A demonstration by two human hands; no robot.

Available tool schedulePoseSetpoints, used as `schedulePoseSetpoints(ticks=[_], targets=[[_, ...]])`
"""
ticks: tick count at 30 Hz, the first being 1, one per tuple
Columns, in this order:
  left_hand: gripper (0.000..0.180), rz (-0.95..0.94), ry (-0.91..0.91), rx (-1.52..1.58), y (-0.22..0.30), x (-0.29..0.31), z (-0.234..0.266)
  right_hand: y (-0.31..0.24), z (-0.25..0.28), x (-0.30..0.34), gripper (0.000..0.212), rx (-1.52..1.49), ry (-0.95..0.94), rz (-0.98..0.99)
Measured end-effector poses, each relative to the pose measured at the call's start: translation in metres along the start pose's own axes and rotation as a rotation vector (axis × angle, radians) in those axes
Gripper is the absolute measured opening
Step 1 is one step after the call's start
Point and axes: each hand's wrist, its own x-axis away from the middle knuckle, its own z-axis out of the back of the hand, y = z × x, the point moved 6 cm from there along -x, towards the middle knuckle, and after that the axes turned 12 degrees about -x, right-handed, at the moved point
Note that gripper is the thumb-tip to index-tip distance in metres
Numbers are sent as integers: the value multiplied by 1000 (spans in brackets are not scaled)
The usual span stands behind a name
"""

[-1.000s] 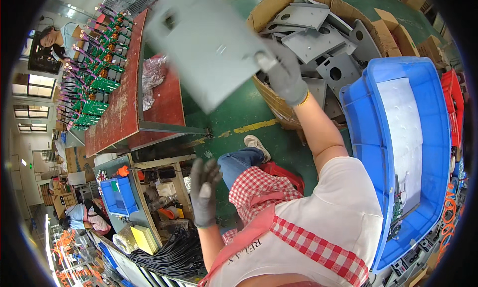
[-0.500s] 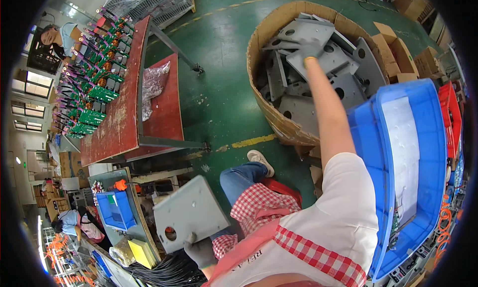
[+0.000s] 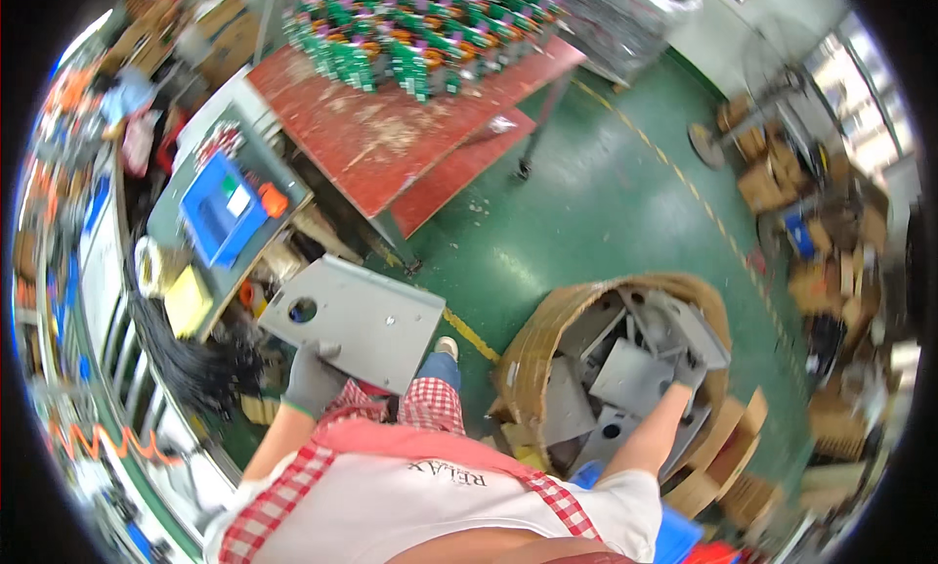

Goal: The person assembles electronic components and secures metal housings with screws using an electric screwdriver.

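Observation:
A flat grey metal plate [image 3: 363,322] with a round hole near one end is held in front of my body. My left hand [image 3: 315,380], in a grey glove, is closed on its near edge. My right arm reaches into a large round cardboard bin [image 3: 532,354] full of similar grey plates [image 3: 630,376]. Also gloved, my right hand [image 3: 690,370] is at the lower edge of a tilted plate [image 3: 702,327] by the bin's far right side. Its fingers are blurred and partly hidden, so their grip is unclear.
A red-topped cart [image 3: 391,144] carries rows of green circuit boards [image 3: 420,51]. To my left, a bench holds a blue bin [image 3: 223,210], a yellow block [image 3: 188,302] and black cables [image 3: 200,364]. Open cardboard boxes [image 3: 728,447] stand right of the round bin.
My view has swung round, so the cart and round bin sit elsewhere in the picture. The plate stays in my left hand. My right hand is still inside the bin, among the plates.

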Motion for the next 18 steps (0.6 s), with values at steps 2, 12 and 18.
schedulePoseSetpoints(ticks=[2, 12, 18], targets=[[52, -43, 65, 97, 18, 23, -21, -32, 15, -24, 28, -262, 143, 12], [22, -209, 218, 407, 87, 16, 19, -499, 109, 39, 35, -2029, -170, 447], [18, -358, 245, 428, 148, -11, 62, -605, 3, -44, 39, -2040, -813, 275]])
